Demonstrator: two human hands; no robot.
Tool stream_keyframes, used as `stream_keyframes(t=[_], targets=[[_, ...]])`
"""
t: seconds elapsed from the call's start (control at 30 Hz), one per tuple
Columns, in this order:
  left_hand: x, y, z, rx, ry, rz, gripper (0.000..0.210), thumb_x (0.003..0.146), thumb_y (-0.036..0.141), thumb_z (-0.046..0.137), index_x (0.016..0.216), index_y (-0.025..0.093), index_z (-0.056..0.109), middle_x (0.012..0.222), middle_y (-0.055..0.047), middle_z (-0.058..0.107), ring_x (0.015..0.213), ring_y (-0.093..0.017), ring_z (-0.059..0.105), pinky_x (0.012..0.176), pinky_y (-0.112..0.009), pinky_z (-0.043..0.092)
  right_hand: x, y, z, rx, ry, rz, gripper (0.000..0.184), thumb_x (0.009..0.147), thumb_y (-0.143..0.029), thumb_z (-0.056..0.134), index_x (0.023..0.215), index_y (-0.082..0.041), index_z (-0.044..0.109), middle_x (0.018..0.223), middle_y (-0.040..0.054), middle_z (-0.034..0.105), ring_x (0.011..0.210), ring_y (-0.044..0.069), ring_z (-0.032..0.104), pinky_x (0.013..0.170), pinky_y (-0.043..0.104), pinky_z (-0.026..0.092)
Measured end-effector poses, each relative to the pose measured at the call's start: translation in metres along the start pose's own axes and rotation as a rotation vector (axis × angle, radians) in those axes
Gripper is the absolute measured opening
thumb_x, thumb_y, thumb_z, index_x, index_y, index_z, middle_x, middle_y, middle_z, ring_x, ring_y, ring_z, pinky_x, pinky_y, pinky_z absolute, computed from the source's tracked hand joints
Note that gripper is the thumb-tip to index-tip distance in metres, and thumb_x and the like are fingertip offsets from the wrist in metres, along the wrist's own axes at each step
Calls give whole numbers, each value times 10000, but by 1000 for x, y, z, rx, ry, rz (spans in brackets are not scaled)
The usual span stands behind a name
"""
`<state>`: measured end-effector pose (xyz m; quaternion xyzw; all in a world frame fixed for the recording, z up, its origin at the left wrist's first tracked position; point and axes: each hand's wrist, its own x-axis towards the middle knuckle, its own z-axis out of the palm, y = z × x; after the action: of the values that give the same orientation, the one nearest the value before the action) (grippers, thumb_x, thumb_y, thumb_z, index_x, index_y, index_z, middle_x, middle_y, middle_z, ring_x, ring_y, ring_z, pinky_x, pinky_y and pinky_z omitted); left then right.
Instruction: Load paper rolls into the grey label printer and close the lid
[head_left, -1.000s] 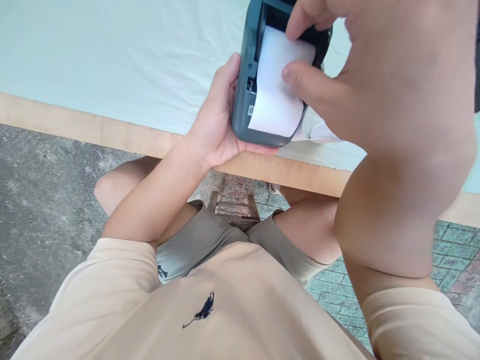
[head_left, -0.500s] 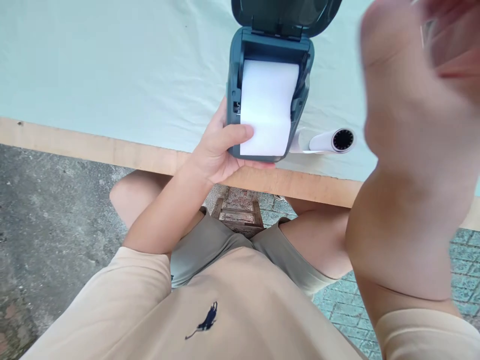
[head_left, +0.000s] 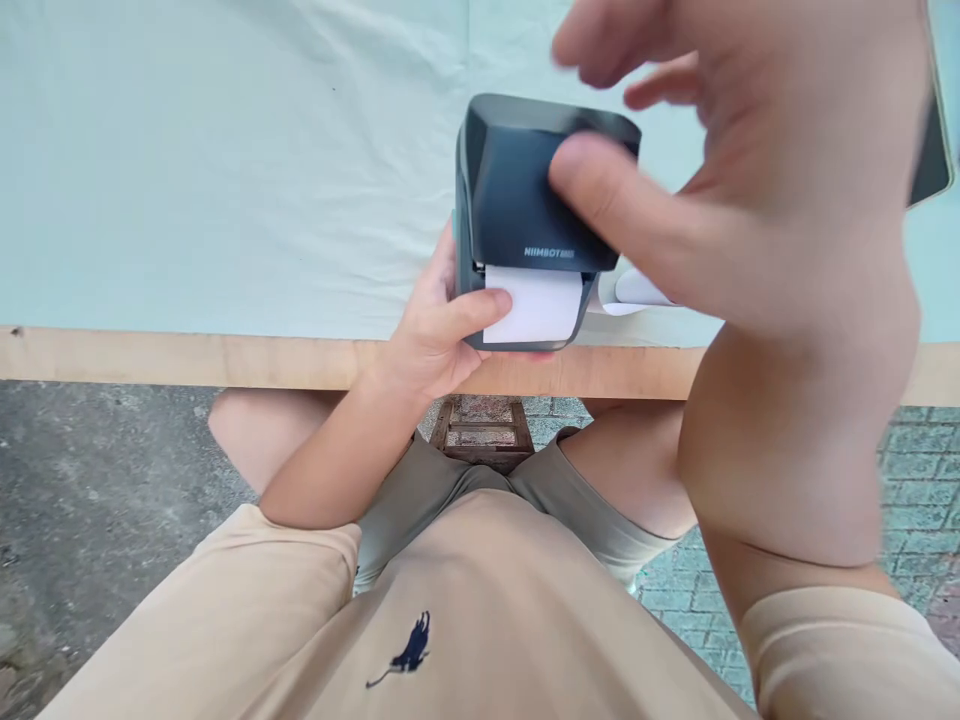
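Observation:
My left hand (head_left: 442, 320) holds a dark label printer (head_left: 540, 190) from below and the left side, near the table's front edge. Its thumb presses on the white label paper (head_left: 536, 305) that sticks out at the printer's front. The dark lid, lettered NIIMBOT, is tilted down over the paper bay, with a gap at its front edge; whether it is latched I cannot tell. Above the lid's right side, my right hand (head_left: 720, 170) has its fingers apart and slightly blurred, the thumb overlapping the lid in view.
A white paper roll (head_left: 641, 290) lies right of the printer, partly behind my right hand. At the far right a dark flat device (head_left: 934, 150) is partly hidden. The pale cloth-covered table (head_left: 225, 200) ends in a bare wooden edge (head_left: 187, 358). Below stands a wooden stool (head_left: 484, 440).
The printer's lid has swung from upright down over the paper bay. My right hand has moved left from the far right to above the lid. My left hand keeps its hold.

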<state>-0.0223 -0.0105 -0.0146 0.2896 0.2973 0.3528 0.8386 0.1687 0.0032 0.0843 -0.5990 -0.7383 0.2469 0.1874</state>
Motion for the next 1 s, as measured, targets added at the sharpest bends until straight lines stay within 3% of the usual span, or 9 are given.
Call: stream_keyframes(t=[0.1,0.2,0.3,0.4,0.5,0.6,0.77,0.93,1.0], targets=[[-1,-1,0,-3,0,-4,524,834,322,803,1292,281,551,1017,-7,720,798,-224,777,576,-353,704,6,-2,0,-152,-70,-124,430,916,-357,601,1309,-184,626,1260,50,652,1195,245,605,1059,446,519],[-1,2,3,-47,-6,-34,458,849,362,776,1248,270,572,997,-1,723,800,-220,778,584,-354,707,10,-4,0,-171,-145,-30,550,883,-361,647,1412,-243,556,1296,27,652,1077,238,642,998,442,529],[0,7,11,-94,41,-68,420,929,541,608,1224,243,603,958,-24,717,745,-207,753,539,-317,668,7,-7,0,-146,-154,114,636,881,-383,713,1481,-332,507,1351,28,666,972,237,648,906,432,541],[2,11,16,-94,67,-131,619,950,745,426,1244,235,619,1060,-80,759,952,-302,787,650,-370,685,2,-7,3,-133,-139,149,635,884,-353,726,1484,-325,518,1424,48,645,1103,260,661,931,425,552],[3,11,15,-61,66,-149,625,976,750,413,1237,230,642,1177,-122,768,1144,-410,749,706,-446,686,0,-4,7,-135,-119,91,677,859,-297,724,1501,-260,511,1411,54,646,1270,260,631,1012,402,534],[3,9,13,-15,85,-154,654,971,768,417,1227,216,658,1162,-131,760,1092,-439,735,642,-461,668,0,-3,7,-150,-110,25,634,882,-317,667,1487,-195,523,1403,72,640,1192,251,643,973,385,521],[6,8,15,83,143,-98,727,941,819,369,1165,197,672,1000,-110,723,984,-370,717,595,-374,620,-4,-1,3,-110,-115,-122,572,980,-388,496,1493,-144,564,1379,101,668,1213,244,644,1036,387,508],[10,10,15,98,121,-183,621,960,686,347,1201,207,658,1095,-111,735,1084,-381,748,641,-429,662,-11,10,-2,-104,-139,-185,783,919,-425,630,1633,-174,430,1613,71,521,1443,234,554,1100,371,547],[13,10,13,68,109,-177,644,952,696,330,1221,205,647,1149,-118,745,1109,-394,750,674,-466,680,-13,12,-4,-131,-76,-142,808,910,-499,683,1633,-239,433,1636,70,497,1443,262,563,1076,382,564]])
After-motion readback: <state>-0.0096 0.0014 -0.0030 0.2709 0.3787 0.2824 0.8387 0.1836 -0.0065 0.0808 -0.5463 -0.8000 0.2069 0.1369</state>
